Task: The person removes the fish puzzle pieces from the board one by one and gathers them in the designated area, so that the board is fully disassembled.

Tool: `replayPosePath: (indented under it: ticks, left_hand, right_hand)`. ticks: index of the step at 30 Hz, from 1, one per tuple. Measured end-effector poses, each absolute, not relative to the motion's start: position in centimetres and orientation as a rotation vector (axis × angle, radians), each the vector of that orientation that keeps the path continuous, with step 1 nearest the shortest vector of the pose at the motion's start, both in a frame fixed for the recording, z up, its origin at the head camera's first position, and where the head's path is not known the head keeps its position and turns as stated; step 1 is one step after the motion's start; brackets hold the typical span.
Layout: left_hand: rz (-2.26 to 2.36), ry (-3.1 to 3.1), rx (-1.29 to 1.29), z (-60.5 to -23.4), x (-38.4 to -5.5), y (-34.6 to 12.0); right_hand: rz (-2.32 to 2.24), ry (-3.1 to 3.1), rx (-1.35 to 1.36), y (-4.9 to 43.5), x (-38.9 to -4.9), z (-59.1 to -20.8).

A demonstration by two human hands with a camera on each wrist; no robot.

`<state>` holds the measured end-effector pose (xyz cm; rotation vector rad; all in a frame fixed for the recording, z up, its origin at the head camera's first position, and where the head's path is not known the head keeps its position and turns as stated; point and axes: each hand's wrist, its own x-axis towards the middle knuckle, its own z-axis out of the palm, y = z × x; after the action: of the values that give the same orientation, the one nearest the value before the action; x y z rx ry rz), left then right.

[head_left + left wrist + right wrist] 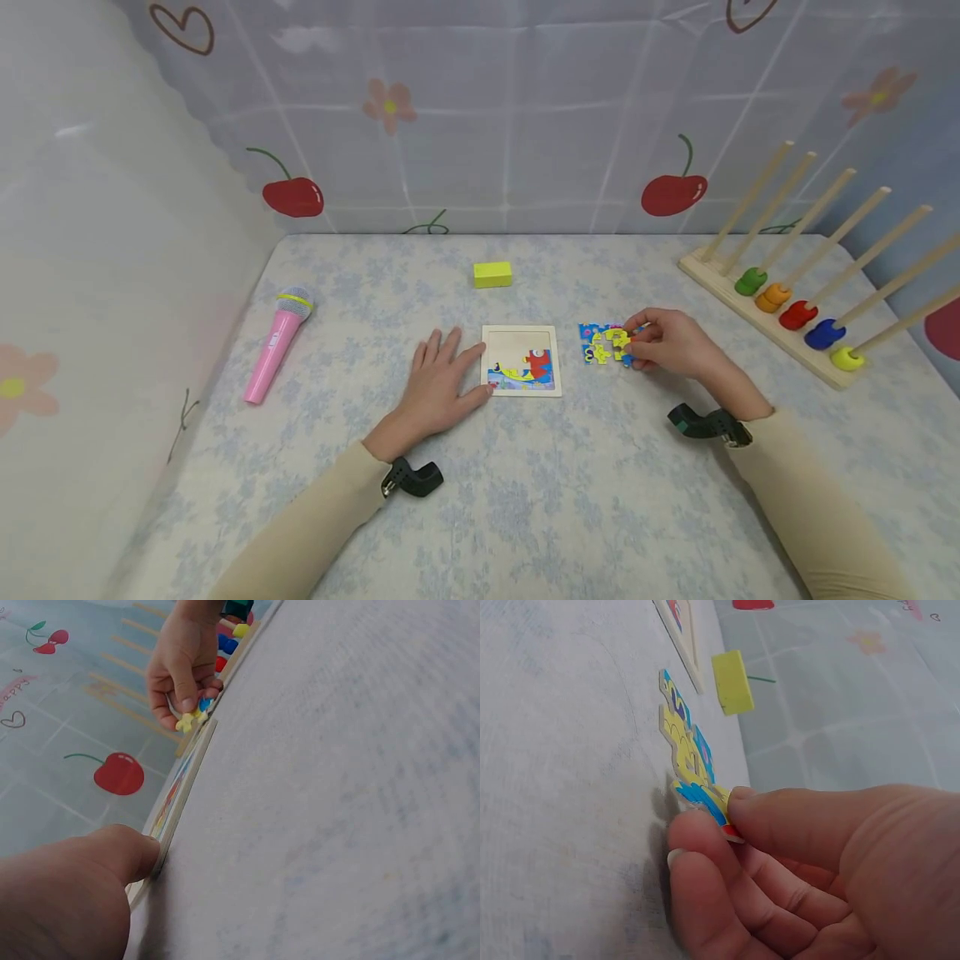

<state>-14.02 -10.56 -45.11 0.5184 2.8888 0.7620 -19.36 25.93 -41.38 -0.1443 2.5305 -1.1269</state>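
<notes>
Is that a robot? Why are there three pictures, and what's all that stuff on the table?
No robot here, just a person! The big picture looks down from a camera worn on the head. The other two come from wrist cameras, one on each arm, so they look tilted and close up.

The left hand touches the edge of a puzzle board that is partly filled. The right hand pinches a puzzle piece, and more loose pieces lie near the board.

Also on the flowery cloth are a pink microphone, a yellow block and a wooden toy with sticks and coloured beads.
</notes>
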Motion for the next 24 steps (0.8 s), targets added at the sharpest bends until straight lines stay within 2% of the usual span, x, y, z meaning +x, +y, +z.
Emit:
replayPosePath:
  ticks: [10,24]
  left_hand:
    - [0.758,2.888,0.519,-45.08,-14.03,-10.56]
    - [0.763,2.886,0.533,-45.06,-14.06,-10.63]
  right_hand:
    - [-1.147,2.54,-0.133,25.41,-19.08,-41.83]
    - [-0.947,2.688,-0.218,25.09,-18.89,-41.72]
